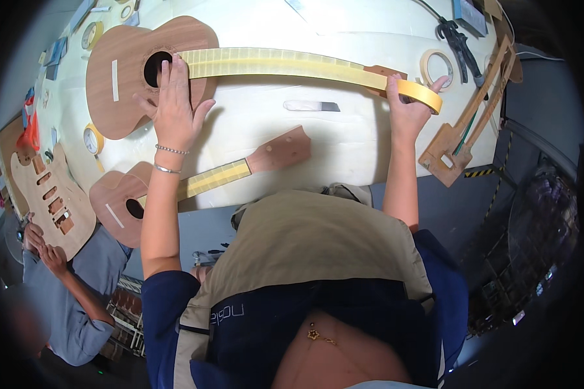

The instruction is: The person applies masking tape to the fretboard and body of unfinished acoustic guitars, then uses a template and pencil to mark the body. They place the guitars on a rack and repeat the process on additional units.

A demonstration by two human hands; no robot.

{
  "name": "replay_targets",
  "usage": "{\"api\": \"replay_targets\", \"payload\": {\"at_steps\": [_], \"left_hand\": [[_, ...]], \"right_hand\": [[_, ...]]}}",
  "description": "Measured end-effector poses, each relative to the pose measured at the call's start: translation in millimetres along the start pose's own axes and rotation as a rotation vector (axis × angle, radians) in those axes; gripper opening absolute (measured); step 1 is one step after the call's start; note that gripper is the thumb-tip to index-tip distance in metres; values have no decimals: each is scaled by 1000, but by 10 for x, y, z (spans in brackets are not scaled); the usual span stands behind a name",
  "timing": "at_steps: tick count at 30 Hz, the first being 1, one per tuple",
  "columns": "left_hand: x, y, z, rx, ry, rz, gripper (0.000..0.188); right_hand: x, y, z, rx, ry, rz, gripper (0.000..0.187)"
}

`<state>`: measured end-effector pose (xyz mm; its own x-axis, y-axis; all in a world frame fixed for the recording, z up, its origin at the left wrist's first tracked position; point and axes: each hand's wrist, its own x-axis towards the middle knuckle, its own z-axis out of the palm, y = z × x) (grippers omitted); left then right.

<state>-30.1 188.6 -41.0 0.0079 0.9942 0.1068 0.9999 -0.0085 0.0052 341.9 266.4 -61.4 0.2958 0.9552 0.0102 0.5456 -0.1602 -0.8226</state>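
Note:
A brown wooden ukulele (pixel 110 78), unstrung, lies across the far side of the table with its neck pointing right. Yellow masking tape (pixel 272 63) covers its fretboard. My left hand (pixel 175 107) lies with fingers stretched out over the body end of the fretboard, beside the sound hole. At the headstock end, my right hand (pixel 409 113) grips a roll of yellow masking tape (pixel 425 97), which touches or nearly touches the taped neck. Nearer me, partly under my left forearm, lies a smaller ukulele (pixel 115 204), its fretboard also taped yellow.
A flat blade tool (pixel 311 106) lies between the instruments. At right are a pale tape roll (pixel 436 68), a black clamp (pixel 461 48) and a wooden neck-shaped frame (pixel 461 139). More tape rolls (pixel 93 138) sit at left. A co-worker's hands (pixel 48 253) hold an electric guitar body (pixel 52 194).

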Motion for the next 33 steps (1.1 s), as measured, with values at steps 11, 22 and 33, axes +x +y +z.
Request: {"api": "replay_targets", "payload": {"at_steps": [11, 22, 33], "left_hand": [[190, 2099, 182, -526, -98, 264, 73], [291, 1761, 52, -410, -311, 130, 12], [556, 2156, 80, -1183, -260, -283, 50]], "right_hand": [[-97, 19, 151, 31, 4, -94, 86], [-78, 268, 181, 214, -50, -188, 56], [-55, 248, 171, 230, -28, -295, 41]]}}
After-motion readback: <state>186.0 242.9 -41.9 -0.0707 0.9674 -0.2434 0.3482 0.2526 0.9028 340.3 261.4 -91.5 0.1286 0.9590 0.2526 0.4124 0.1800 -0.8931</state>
